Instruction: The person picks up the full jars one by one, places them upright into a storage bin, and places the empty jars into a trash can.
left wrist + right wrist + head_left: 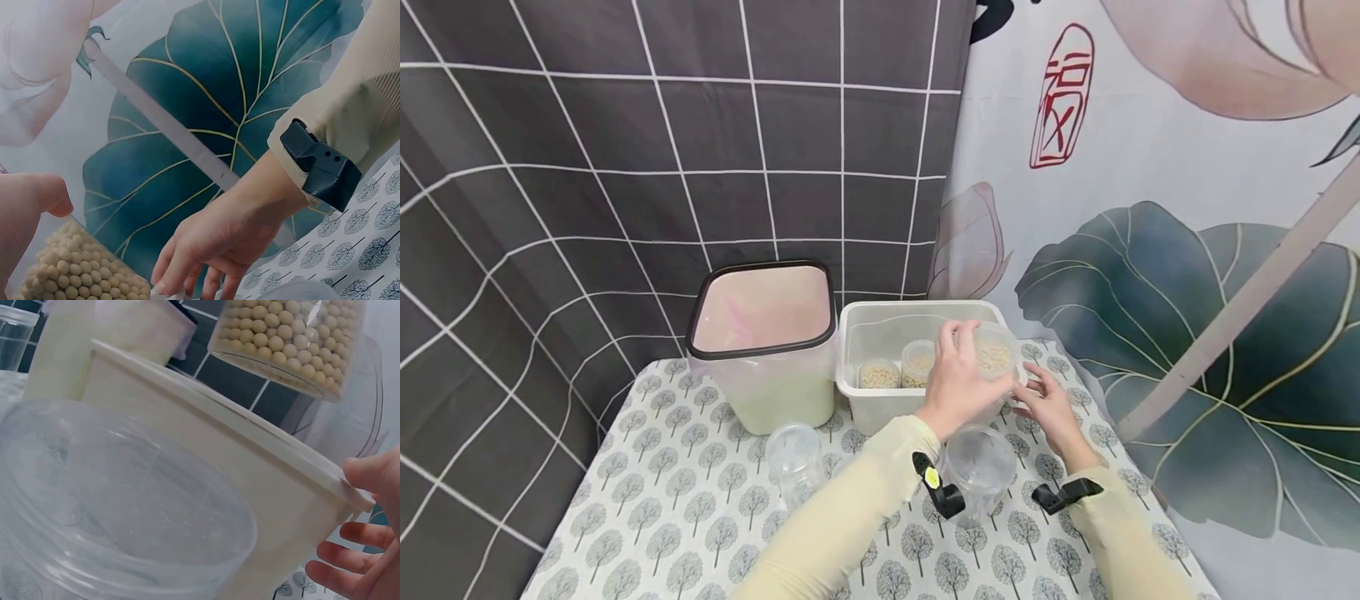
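Observation:
My left hand [958,379] grips a clear jar of pale round beans [995,357] over the right end of a white plastic bin [910,308]. In the right wrist view, the underside of that bean jar [287,344] is above the bin's rim. More bean-filled jars, among them one on the left [878,377] and one beside it [917,362], stand inside the bin. At the bin's front right corner is my right hand [1049,407], its fingers loosely spread and holding nothing. Whether its thumb touches the rim, I cannot tell.
Two clear plastic jars, one on the right [977,467] and one on the left [793,458], stand on the tree-print tablecloth [700,500] before the bin. A pale wastebasket [767,383] with a dark rim is left of it. Hanging cloths [790,200] line the back.

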A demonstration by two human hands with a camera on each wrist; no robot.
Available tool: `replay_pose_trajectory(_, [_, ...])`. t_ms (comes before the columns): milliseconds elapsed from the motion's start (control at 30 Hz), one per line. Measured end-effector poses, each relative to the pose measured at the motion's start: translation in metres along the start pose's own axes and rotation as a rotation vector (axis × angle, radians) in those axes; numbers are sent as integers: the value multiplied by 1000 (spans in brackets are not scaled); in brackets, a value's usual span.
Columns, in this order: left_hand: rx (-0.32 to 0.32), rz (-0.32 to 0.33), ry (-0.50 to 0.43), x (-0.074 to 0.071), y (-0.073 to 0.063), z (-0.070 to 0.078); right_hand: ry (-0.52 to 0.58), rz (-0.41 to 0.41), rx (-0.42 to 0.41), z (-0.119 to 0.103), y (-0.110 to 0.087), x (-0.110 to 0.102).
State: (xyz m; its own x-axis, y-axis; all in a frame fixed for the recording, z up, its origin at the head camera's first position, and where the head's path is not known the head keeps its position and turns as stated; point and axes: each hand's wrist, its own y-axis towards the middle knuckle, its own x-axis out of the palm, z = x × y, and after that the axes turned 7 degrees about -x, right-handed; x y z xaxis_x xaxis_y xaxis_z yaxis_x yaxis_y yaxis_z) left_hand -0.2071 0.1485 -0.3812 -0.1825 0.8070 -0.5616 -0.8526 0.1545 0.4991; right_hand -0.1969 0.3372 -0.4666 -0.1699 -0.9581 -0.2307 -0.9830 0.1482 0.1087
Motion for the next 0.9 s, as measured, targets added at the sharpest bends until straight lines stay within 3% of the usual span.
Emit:
replay_pose_trajectory(433, [35,15,40,6,24,-3,-8,8,-19,1,1,-4])
replay_pose_trajectory(600, [29,-13,32,11,32,-6,13,-7,-17,4,0,-4])
replay_pose_trajectory(767, [-28,-44,33,23,35,-16,37,12,12,5,-1,0])
replay_pose_trajectory(900, [-78,-28,26,33,33,-26,74,10,39,-2,-4,4])
